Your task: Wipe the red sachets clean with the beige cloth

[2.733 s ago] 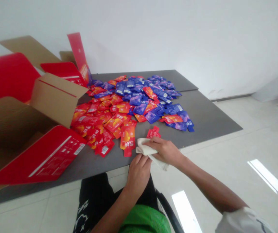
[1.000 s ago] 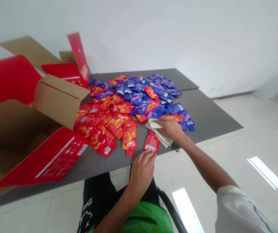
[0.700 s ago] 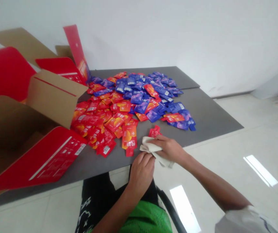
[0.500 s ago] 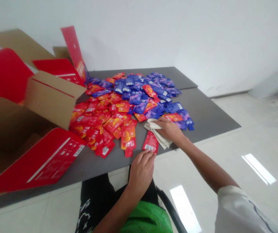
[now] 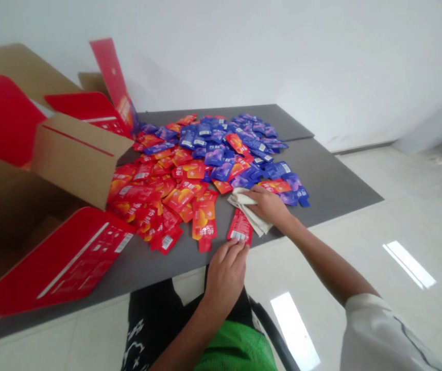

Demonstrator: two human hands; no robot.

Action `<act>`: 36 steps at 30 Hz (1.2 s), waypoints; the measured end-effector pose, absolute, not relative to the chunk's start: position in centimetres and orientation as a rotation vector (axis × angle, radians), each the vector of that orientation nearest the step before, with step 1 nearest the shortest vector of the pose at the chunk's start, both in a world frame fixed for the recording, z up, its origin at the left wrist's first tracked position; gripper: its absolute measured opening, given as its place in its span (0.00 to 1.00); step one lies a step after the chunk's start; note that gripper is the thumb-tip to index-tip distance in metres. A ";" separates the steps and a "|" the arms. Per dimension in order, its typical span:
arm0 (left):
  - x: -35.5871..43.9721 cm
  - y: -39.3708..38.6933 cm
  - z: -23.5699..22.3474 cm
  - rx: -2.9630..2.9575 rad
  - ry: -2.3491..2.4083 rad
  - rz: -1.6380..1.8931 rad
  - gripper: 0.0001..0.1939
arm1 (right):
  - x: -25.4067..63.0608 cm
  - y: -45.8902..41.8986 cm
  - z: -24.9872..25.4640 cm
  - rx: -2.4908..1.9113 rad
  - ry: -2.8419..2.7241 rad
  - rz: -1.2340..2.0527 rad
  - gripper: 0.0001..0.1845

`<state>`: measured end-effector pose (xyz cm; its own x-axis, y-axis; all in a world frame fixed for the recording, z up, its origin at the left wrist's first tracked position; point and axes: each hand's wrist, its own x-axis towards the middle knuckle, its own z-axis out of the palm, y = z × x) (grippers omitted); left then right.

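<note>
A red pouch (image 5: 239, 226) lies barcode side up at the table's front edge. The fingers of my left hand (image 5: 226, 270) are closed over its near end; my thumb is hidden. My right hand (image 5: 270, 207) grips a folded cream cloth (image 5: 257, 220), which lies over the far end of that pouch. Another red and orange pouch (image 5: 204, 219) rests flat just to the left. Behind my hands spreads a heap of similar pouches, mostly red (image 5: 159, 188) on the left and mostly blue (image 5: 217, 154) on the right.
A large red carton (image 5: 78, 257) with raised flaps stands at the left end of the grey table (image 5: 333, 185). A white wall (image 5: 213, 56) runs behind. Pale glossy floor tiles (image 5: 375, 288) lie to the right.
The view has shifted very slightly. Both hands, the cloth and the red pouch stay in nearly the same places.
</note>
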<state>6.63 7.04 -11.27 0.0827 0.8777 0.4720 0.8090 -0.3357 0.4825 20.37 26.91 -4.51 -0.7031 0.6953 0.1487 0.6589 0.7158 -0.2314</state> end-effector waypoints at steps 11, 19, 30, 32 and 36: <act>6.7 7.1 -10.9 2.239 1.781 1.066 0.13 | 20.8 21.9 -5.3 -0.875 -2.729 0.489 0.21; 6.8 7.1 -11.0 2.237 1.772 1.107 0.16 | 21.1 24.4 -3.8 -0.956 -2.665 0.317 0.24; 6.7 7.2 -10.8 2.220 1.779 1.100 0.17 | 20.9 26.5 -5.0 -1.015 -2.643 0.325 0.21; 6.7 7.2 -10.8 2.224 1.774 1.108 0.16 | 20.9 26.8 -4.2 -1.021 -2.627 0.273 0.21; 6.8 7.0 -10.8 2.226 1.791 1.076 0.12 | 21.2 22.6 -3.5 -0.821 -2.643 0.450 0.22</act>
